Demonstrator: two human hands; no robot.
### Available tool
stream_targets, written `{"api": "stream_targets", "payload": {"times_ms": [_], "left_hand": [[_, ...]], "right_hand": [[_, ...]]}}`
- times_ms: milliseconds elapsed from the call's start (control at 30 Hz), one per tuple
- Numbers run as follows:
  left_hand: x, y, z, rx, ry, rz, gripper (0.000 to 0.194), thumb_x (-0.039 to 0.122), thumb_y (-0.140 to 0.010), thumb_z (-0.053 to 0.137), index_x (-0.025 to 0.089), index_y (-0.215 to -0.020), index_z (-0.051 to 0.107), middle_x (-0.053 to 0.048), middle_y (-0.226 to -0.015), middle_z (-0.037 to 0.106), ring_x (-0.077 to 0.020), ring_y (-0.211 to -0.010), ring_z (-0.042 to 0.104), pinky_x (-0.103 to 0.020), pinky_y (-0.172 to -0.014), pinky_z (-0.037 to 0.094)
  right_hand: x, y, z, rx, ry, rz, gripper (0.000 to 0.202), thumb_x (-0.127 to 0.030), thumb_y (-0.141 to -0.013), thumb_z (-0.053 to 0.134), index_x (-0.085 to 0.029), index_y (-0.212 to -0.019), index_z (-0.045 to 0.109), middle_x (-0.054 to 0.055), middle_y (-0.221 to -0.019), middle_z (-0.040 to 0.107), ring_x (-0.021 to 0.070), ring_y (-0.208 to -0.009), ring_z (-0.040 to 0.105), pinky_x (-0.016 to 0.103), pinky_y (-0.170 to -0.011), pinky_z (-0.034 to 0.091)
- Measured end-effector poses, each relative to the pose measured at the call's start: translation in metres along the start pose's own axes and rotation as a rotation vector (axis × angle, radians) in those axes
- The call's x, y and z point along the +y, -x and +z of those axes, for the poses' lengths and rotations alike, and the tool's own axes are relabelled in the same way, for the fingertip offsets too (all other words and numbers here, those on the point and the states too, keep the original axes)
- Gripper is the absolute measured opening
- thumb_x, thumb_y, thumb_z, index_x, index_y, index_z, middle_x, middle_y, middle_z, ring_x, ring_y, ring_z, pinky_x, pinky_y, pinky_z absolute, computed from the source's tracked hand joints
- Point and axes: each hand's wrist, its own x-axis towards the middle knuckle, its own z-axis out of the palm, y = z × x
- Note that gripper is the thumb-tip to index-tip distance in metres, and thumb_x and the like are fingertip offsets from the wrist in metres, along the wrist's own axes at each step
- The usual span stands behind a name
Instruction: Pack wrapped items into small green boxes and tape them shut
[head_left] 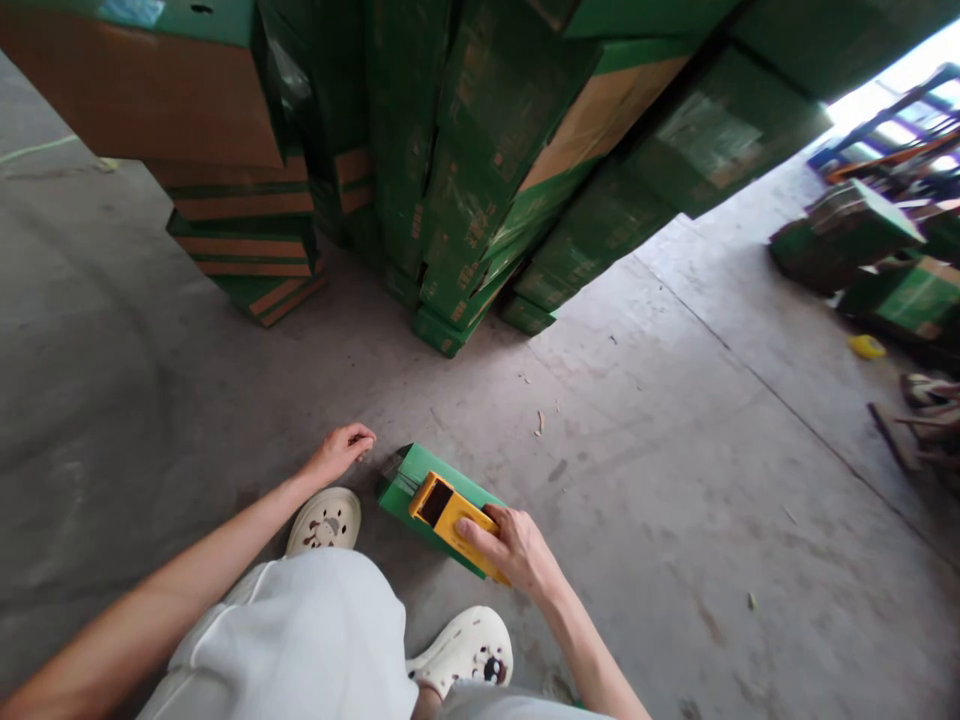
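Note:
My right hand [511,547] is closed round a yellow box-shaped tool [461,522] with a dark rectangular opening at its far end; its exact kind is unclear. Under the tool, a long green cardboard box [420,468] lies near the floor between my feet. A darker patch, perhaps tape or a flap, shows at the box's left end. Just left of that end, apart from the box, is my left hand [341,452]. Its fingers are curled together, and whatever may be in them is hidden.
Tall stacks of green cartons [465,220] rise ahead. A leaning pile of brown and green cartons [240,250] stands at the left. More boxes [904,300] and a small yellow object [867,347] are at the far right. My white clogs [469,645] rest on the concrete floor [675,450].

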Motion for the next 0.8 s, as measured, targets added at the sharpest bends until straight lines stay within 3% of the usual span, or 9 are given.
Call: {"api": "stream_targets", "payload": {"times_ms": [233, 367, 467, 567, 667, 800], "left_hand": [[-0.030, -0.009, 0.046, 0.002, 0.054, -0.052, 0.035, 0.051, -0.076, 0.069, 0.019, -0.089, 0.073, -0.004, -0.081, 0.076, -0.0186, -0.071, 0.068, -0.028, -0.070, 0.053], [-0.039, -0.012, 0.068, 0.038, 0.031, -0.043, 0.026, 0.043, -0.081, 0.065, 0.020, -0.088, 0.073, -0.006, -0.088, 0.078, -0.0227, -0.087, 0.072, -0.032, -0.079, 0.056], [-0.046, -0.010, 0.079, 0.098, -0.010, -0.041, 0.022, 0.034, -0.084, 0.062, 0.020, -0.098, 0.072, -0.005, -0.093, 0.077, -0.0216, -0.089, 0.072, -0.035, -0.085, 0.056], [-0.053, -0.008, 0.085, 0.159, -0.052, -0.051, 0.035, 0.028, -0.085, 0.061, 0.021, -0.118, 0.069, -0.004, -0.097, 0.076, -0.0195, -0.083, 0.072, -0.037, -0.086, 0.058], [-0.056, -0.007, 0.086, 0.182, -0.081, -0.042, 0.038, 0.027, -0.087, 0.060, 0.020, -0.124, 0.068, -0.005, -0.096, 0.075, -0.0208, -0.085, 0.073, -0.040, -0.088, 0.059], [-0.049, 0.006, 0.076, 0.230, -0.104, 0.013, 0.040, 0.025, -0.095, 0.051, 0.021, -0.132, 0.066, -0.010, -0.120, 0.074, -0.0240, -0.112, 0.072, -0.047, -0.108, 0.053]], "right_hand": [[-0.003, 0.000, 0.001, 0.021, 0.001, 0.014, 0.061, -0.077, -0.088, 0.052, -0.023, -0.065, 0.038, -0.004, -0.058, 0.035, 0.0114, -0.055, 0.037, 0.027, -0.053, 0.021], [-0.007, 0.001, 0.002, 0.036, 0.052, 0.034, 0.060, -0.076, -0.089, 0.049, -0.022, -0.065, 0.038, -0.004, -0.058, 0.034, 0.0111, -0.055, 0.037, 0.027, -0.054, 0.022], [-0.009, 0.001, 0.002, 0.045, 0.065, 0.046, 0.060, -0.076, -0.089, 0.047, -0.022, -0.065, 0.038, -0.004, -0.059, 0.034, 0.0111, -0.057, 0.037, 0.027, -0.055, 0.022], [-0.009, 0.001, 0.001, 0.035, 0.062, 0.051, 0.060, -0.078, -0.088, 0.045, -0.022, -0.065, 0.038, -0.004, -0.059, 0.035, 0.0115, -0.057, 0.038, 0.027, -0.055, 0.022], [-0.009, 0.001, 0.001, 0.030, 0.072, 0.049, 0.060, -0.077, -0.089, 0.044, -0.022, -0.066, 0.038, -0.004, -0.060, 0.034, 0.0115, -0.058, 0.037, 0.027, -0.056, 0.022], [-0.009, 0.001, 0.001, 0.027, 0.065, 0.054, 0.059, -0.075, -0.090, 0.043, -0.022, -0.065, 0.037, -0.004, -0.060, 0.033, 0.0115, -0.058, 0.037, 0.027, -0.056, 0.022]]}}
